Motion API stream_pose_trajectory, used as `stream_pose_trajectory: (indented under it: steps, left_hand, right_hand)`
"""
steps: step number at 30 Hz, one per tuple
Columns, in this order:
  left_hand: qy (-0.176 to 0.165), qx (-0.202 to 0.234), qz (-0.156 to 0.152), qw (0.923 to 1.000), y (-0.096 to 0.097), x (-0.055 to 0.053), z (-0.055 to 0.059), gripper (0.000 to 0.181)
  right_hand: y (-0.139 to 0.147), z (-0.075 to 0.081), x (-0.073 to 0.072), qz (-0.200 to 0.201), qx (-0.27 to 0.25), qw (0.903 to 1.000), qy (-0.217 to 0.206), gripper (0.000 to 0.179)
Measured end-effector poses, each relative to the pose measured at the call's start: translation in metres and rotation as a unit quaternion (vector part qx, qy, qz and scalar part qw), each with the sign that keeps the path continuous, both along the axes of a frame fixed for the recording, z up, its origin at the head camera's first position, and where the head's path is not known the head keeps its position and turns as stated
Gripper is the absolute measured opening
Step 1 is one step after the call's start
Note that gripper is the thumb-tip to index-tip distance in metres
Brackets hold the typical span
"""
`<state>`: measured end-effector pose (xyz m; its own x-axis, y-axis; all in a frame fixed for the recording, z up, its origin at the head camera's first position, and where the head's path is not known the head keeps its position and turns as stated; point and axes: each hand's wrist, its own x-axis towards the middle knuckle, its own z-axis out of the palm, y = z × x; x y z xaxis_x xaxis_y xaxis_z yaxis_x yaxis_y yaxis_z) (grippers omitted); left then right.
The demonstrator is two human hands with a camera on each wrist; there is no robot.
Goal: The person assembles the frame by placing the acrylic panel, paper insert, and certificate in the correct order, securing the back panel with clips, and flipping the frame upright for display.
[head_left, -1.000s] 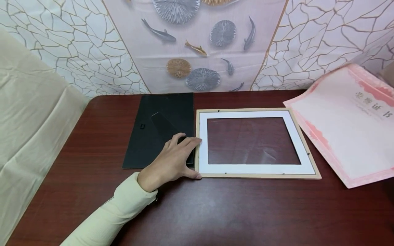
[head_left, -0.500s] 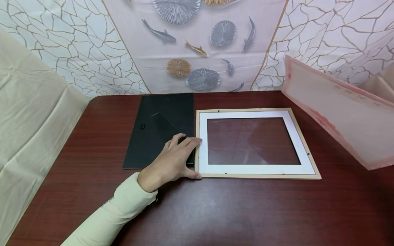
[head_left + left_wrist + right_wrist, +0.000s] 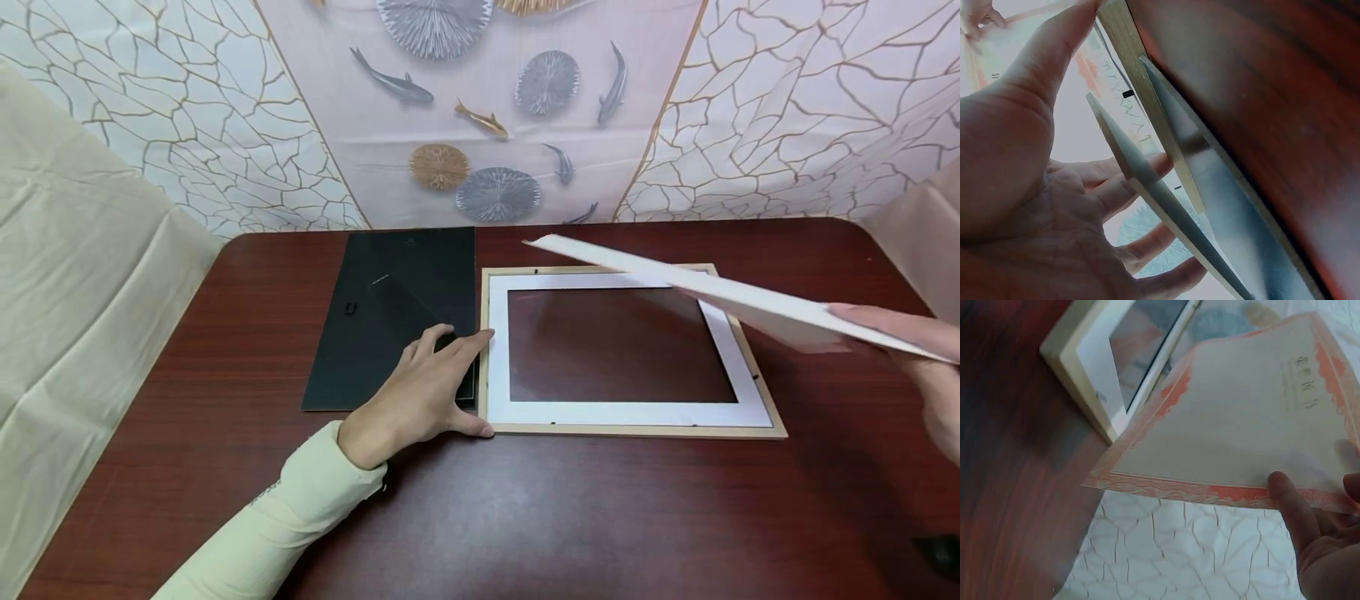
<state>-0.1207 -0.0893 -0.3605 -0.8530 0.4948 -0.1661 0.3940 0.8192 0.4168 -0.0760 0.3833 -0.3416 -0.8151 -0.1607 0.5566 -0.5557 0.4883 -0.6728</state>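
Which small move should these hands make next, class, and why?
Probably lower the certificate flat over the frame: the right hand holds it raised and tilted, the left hand touches the frame's left edge, and the black panel lies beside the frame.

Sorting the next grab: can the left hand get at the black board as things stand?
Likely yes: the left hand, touching the picture frame, overlaps the black board in the head view, and nothing else covers that board. The certificate sheet, in the right hand, is to its right.

Behind the reddish-brown table [image 3: 480, 517] (wood-grained, glossy) rises a patterned backdrop [image 3: 465, 92], cream cloth [image 3: 82, 292] at left.
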Motion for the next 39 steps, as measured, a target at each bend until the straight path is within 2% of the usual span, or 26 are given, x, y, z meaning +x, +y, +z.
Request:
stream_pose_trajectory:
  steps: [1, 4, 6, 11, 13, 16, 20, 23, 27, 33, 39]
  left_hand:
    - [0.0, 0.0, 0.001, 1.0, 0.0, 0.0, 0.0, 0.114]
    - [0.0, 0.001, 0.002, 1.0, 0.0, 0.0, 0.0, 0.114]
    - [0.001, 0.0, 0.002, 1.0, 0.0, 0.0, 0.0, 0.114]
    - [0.012, -0.008, 0.0, 0.9999, 0.0, -0.001, -0.002, 0.111]
    - [0.015, -0.01, 0.0, 0.9998, 0.001, -0.001, -0.002, 0.11]
    - [0.019, -0.011, -0.001, 0.9998, 0.002, -0.001, -0.002, 0.109]
    - [0.019, -0.012, 0.001, 0.9997, 0.002, -0.001, -0.002, 0.113]
    - [0.013, -0.009, 0.002, 0.9999, 0.001, 0.0, -0.002, 0.117]
    - [0.002, -0.004, 0.004, 1.0, 0.0, 0.0, -0.003, 0.119]
    - [0.004, 0.013, -0.001, 0.9999, -0.001, 0.0, -0.003, 0.114]
    - [0.006, 0.015, 0.002, 0.9999, 0.0, 0.0, -0.003, 0.106]
  right_hand:
    - [-0.021, 0.008, 0.009, -0.023, 0.024, 0.9981, 0.051, 0.039]
    - [-0.046, 0.018, 0.016, 0.021, -0.018, 0.9988, 0.04, 0.035]
    - [-0.054, 0.019, 0.017, 0.046, -0.022, 0.9979, 0.039, 0.035]
    - [-0.062, 0.016, 0.018, 0.055, 0.033, 0.9964, 0.057, 0.027]
    - [-0.064, 0.015, 0.019, 0.065, 0.033, 0.9954, 0.063, 0.026]
    - [-0.065, 0.014, 0.019, 0.086, 0.015, 0.9938, 0.068, 0.025]
    - [-0.062, 0.014, 0.018, 0.069, 0.056, 0.9943, 0.059, 0.03]
    - [-0.058, 0.011, 0.014, 0.068, 0.089, 0.9924, 0.05, 0.045]
    - [-0.049, 0.006, 0.007, 0.095, 0.098, 0.9899, 0.042, 0.051]
    - [-0.043, 0.007, -0.001, 0.072, 0.129, 0.989, 0.011, 0.054]
    - [-0.038, 0.006, -0.008, 0.074, 0.136, 0.9878, -0.016, 0.055]
